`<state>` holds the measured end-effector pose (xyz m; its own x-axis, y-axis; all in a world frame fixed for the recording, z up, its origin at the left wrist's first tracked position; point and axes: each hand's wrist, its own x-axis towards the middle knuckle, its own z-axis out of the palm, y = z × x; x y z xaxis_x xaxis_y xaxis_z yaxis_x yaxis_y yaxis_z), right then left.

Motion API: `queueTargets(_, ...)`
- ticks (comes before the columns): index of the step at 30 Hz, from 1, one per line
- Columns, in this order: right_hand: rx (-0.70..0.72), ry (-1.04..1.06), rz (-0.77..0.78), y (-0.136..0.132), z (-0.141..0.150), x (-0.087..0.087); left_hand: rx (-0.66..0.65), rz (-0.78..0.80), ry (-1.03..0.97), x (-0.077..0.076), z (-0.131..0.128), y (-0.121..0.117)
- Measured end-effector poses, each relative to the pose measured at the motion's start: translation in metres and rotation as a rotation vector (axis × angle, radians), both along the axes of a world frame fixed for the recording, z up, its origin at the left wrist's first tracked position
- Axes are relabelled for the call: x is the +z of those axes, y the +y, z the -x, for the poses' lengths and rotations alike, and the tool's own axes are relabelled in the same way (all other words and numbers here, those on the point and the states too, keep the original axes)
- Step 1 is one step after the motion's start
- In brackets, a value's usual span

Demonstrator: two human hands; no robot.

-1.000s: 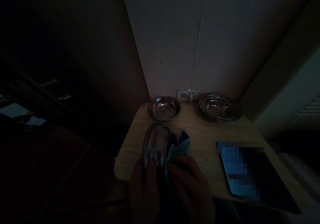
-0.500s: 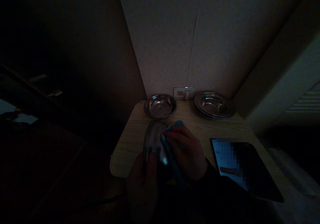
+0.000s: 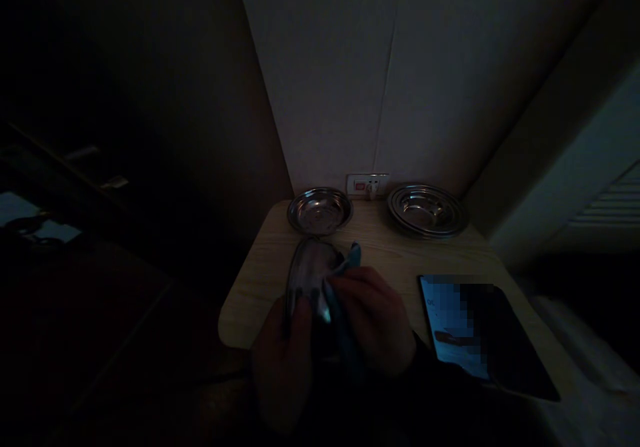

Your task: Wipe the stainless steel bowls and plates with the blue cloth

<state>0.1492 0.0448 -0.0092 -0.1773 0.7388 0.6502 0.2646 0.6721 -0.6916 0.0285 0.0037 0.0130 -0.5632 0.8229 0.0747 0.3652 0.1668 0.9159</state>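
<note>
My left hand (image 3: 283, 360) grips a shiny metal dish (image 3: 311, 267) by its near left rim, thumb over the surface. The dish is tilted up on its side above the table's near edge. In my right hand (image 3: 377, 317) a blue cloth (image 3: 353, 258) is pinched, its end sticking out past the fingers and the rest hanging below. The cloth lies against the right part of the dish. Darkness hides the dish's lower part and most of the left fingers.
On the wooden table (image 3: 250, 300), a metal dish (image 3: 320, 212) stands back left and several stacked metal dishes (image 3: 427, 210) back right. A tablet-like device (image 3: 455, 327) with a lit screen lies at the right. Behind, a wall socket (image 3: 367, 185) holds a plug.
My right hand and the cloth have shifted slightly down along the dish, and the cloth's end now points more upright. The left hand keeps its grip. The view is a little darker.
</note>
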Motion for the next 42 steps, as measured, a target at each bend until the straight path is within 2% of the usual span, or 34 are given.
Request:
queueTargets(6,-0.015,-0.038,-0.048,-0.009,0.005,-0.007,-0.035,0.009,0.008,0.004,0.003,0.002)
queueTargets(14,-0.013,-0.06,-0.109,0.002,-0.005,-0.003,-0.079,0.02,0.035,-0.001,0.003,0.002)
queueTargets(18,-0.043,-0.076,-0.128,0.003,-0.005,-0.004,-0.061,0.009,0.032,-0.001,0.002,0.002)
queueTargets(22,0.014,-0.115,-0.17,0.004,-0.005,-0.007,-0.079,0.01,0.013,-0.001,0.003,0.004)
queueTargets(26,-0.037,-0.091,-0.146,0.006,-0.004,-0.008,-0.051,-0.017,-0.005,-0.002,0.004,0.006)
queueTargets(29,0.001,-0.118,-0.161,0.005,-0.003,-0.008,-0.046,-0.005,-0.028,-0.001,0.005,0.006)
queueTargets(33,-0.076,-0.08,-0.152,0.003,0.001,-0.007,-0.026,-0.006,-0.04,0.0,0.006,0.006)
queueTargets(38,-0.04,-0.144,-0.242,0.002,0.004,-0.005,-0.053,-0.004,-0.033,-0.005,0.011,0.007)
queueTargets(42,-0.094,-0.066,-0.171,0.005,0.005,-0.007,-0.047,-0.034,-0.136,-0.007,0.011,0.007)
